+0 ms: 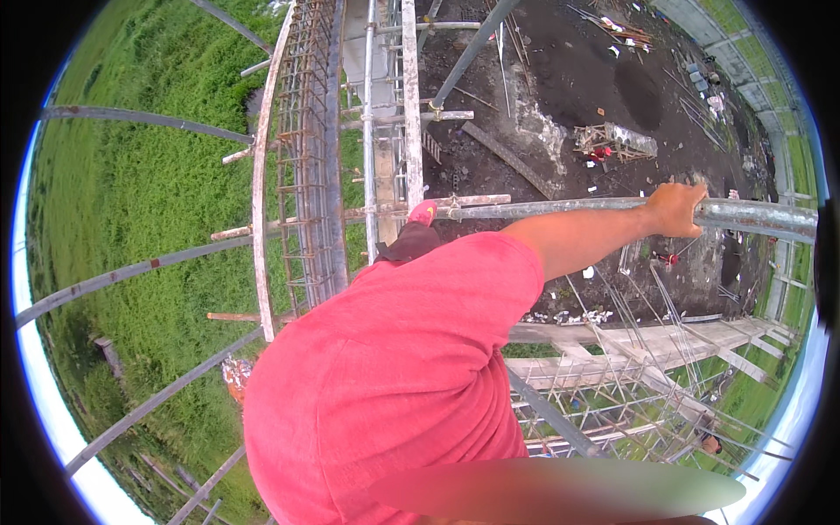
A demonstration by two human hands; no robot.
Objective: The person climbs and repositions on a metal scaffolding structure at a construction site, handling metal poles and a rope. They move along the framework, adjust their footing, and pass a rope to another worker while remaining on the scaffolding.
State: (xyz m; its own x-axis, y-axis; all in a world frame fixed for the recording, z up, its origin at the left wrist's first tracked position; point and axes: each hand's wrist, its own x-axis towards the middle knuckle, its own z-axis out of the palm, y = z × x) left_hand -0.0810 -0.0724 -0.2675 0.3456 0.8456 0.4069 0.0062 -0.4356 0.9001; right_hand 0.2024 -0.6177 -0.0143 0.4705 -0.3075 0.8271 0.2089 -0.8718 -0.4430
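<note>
Red shirt (pixel 394 376) hides left hand | right hand (pixel 675 210) clasped round scaffold pipe (pixel 761 217)

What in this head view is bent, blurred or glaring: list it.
Head view: fisheye bends the scaffold pipe under the right hand and the side poles; a black ring frames the picture; a smeared blur band crosses the bottom; flat daylight, no hard shadows; pale glare along the lower rim.

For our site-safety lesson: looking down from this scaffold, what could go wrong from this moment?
1. Only the right hand grips the horizontal scaffold tube; if it slipped, a fall seems possible, since the ground lies far below.
2. The foot rests on a narrow tube and could slide off.
3. No harness shows.
</note>
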